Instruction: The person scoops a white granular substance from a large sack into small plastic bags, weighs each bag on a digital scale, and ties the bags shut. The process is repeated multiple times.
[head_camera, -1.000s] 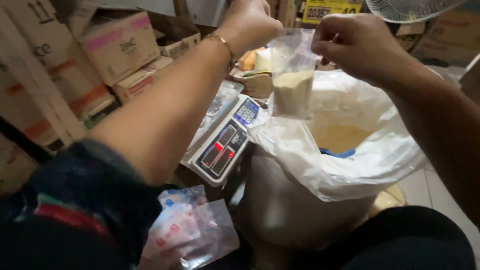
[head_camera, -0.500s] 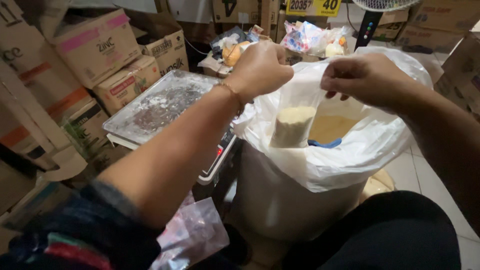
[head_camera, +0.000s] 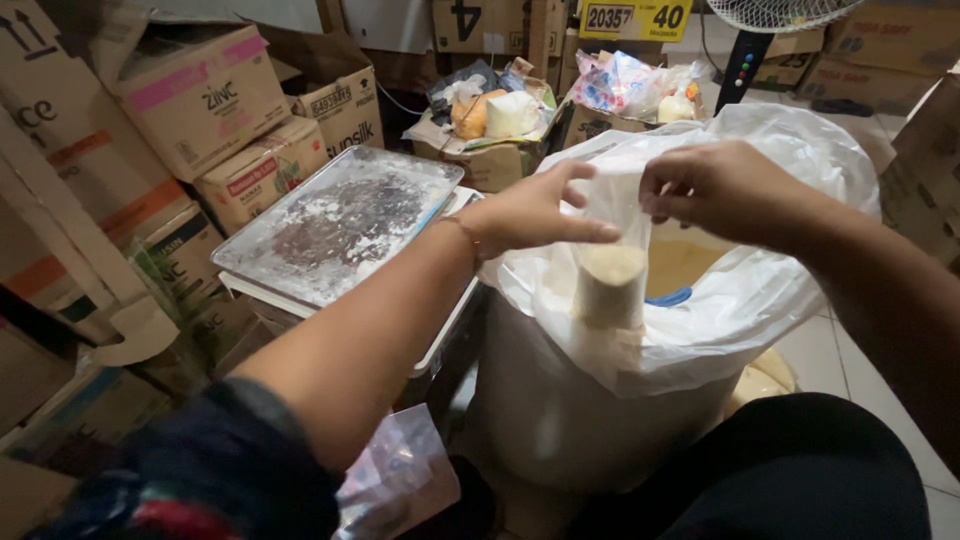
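A small clear plastic bag (head_camera: 608, 285), partly filled with pale yellowish powder, hangs over the front rim of a big sack lined with white plastic (head_camera: 760, 290). My left hand (head_camera: 535, 210) pinches the bag's top on the left side. My right hand (head_camera: 715, 185) pinches the top on the right side. The sack holds more of the same powder, and a blue scoop edge (head_camera: 672, 297) shows in it.
A scale with a dusty metal tray (head_camera: 340, 225) stands to the left of the sack. Cardboard boxes (head_camera: 200, 95) are stacked at the left and back. A heap of empty clear bags (head_camera: 395, 480) lies near my lap. A standing fan (head_camera: 750, 40) is at the back right.
The small bag has come down from in front of my face to the sack's front rim. Both hands kept hold of its top. The view has tilted so the scale tray shows.
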